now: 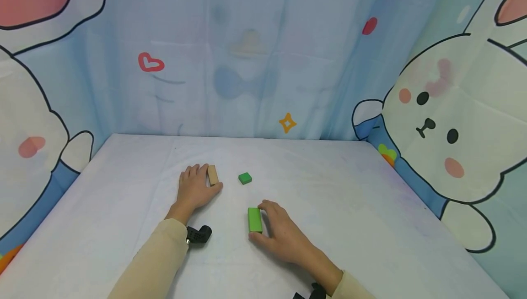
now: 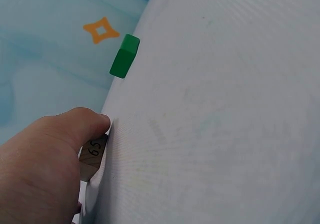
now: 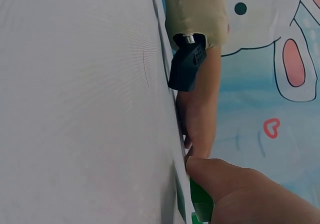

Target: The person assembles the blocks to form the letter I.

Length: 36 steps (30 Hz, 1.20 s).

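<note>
My left hand [image 1: 194, 190] is on the table at the left, holding a plain wooden block [image 1: 212, 175] between thumb and fingers. In the left wrist view that wooden block [image 2: 92, 156] bears a handwritten mark on its end, and the thumb covers part of it. Nearer to me, my right hand [image 1: 284, 235] pinches a light green block [image 1: 255, 220] lengthwise, thumb at the near end and a fingertip at the far end. A darker green block [image 1: 244, 178] lies untouched between the hands, farther back than the light green one; the left wrist view shows this darker block [image 2: 125, 57] too.
A white cloth covers the table [image 1: 370, 207]. Behind it hangs a pale blue curtain [image 1: 185, 102] printed with rabbits, a heart and a star. Black wrist cameras [image 1: 199, 234] sit at both sleeve cuffs, close to the tabletop.
</note>
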Tool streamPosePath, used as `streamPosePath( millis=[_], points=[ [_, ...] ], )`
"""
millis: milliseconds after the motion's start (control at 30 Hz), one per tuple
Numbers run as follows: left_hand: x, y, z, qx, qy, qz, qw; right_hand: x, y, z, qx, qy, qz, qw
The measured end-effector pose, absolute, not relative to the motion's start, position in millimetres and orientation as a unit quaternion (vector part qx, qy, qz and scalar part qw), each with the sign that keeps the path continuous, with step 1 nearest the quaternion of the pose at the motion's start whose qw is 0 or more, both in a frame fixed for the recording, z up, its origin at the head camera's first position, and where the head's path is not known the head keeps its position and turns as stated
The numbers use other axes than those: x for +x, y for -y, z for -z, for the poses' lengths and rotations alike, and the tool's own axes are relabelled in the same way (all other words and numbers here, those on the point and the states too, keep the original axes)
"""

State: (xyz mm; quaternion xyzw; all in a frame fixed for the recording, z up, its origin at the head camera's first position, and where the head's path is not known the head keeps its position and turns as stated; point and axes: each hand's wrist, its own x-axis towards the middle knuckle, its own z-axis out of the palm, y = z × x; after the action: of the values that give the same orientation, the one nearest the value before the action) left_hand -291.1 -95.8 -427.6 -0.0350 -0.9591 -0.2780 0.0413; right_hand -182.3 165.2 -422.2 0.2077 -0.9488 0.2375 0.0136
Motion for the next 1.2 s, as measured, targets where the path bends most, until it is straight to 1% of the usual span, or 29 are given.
streamPosePath(
  millis=[400, 733, 1000, 1200],
  points=[
    [-289.5, 94.8, 428.6, -0.038, 0.958, 0.282, 0.038, -179.1, -164.9, 422.5, 0.194, 0.954, -0.229, -0.003],
    [-289.4, 95.2, 428.0, -0.037, 0.955, 0.291, 0.050, -175.3, -166.4, 425.5, 0.225, 0.948, -0.223, 0.017],
    [-291.5, 96.3, 428.8, -0.039, 0.958, 0.281, 0.045, -175.1, -166.5, 426.8, 0.216, 0.951, -0.220, 0.008],
    [-292.5, 95.3, 430.4, -0.037, 0.959, 0.278, 0.046, -174.3, -166.6, 427.2, 0.221, 0.952, -0.213, 0.012]
  ],
)
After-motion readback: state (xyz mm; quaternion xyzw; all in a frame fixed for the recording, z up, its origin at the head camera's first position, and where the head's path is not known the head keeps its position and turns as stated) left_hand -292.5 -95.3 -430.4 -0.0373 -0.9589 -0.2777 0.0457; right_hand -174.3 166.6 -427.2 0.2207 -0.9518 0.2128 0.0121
